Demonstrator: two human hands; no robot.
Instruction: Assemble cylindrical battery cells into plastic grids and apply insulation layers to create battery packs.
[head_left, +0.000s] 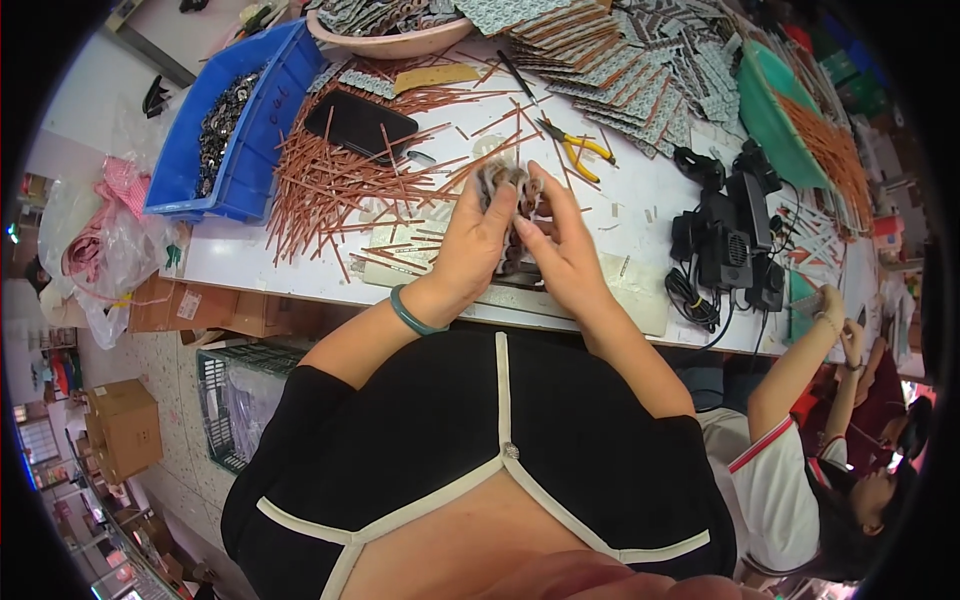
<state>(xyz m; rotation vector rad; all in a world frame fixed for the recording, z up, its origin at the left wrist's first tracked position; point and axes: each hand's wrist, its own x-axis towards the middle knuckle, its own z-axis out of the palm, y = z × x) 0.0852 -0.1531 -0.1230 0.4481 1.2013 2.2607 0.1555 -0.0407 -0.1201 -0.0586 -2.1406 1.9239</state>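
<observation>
Both of my hands meet over the front of the white table, closed around a clump of small grey and brown parts point(512, 180). My left hand point(468, 238), with a green bangle at its wrist, wraps the clump from the left, thumb laid across it. From the other side my right hand point(565, 245) grips it, its thumb near the left one. Fingers cover much of the clump, and its exact kind is unclear. Thin reddish-brown strips point(325, 190) lie heaped to the left, around a black phone point(360, 125). Yellow-handled pliers point(580, 150) rest just beyond my right hand.
A blue bin point(170, 180) of small dark metal parts stands at left. Patterned panels point(630, 90) are stacked at the back, beside a green basin point(765, 90). Black power adapters point(725, 240) with cables sit at right. Another person's hands point(830, 305) work farther right.
</observation>
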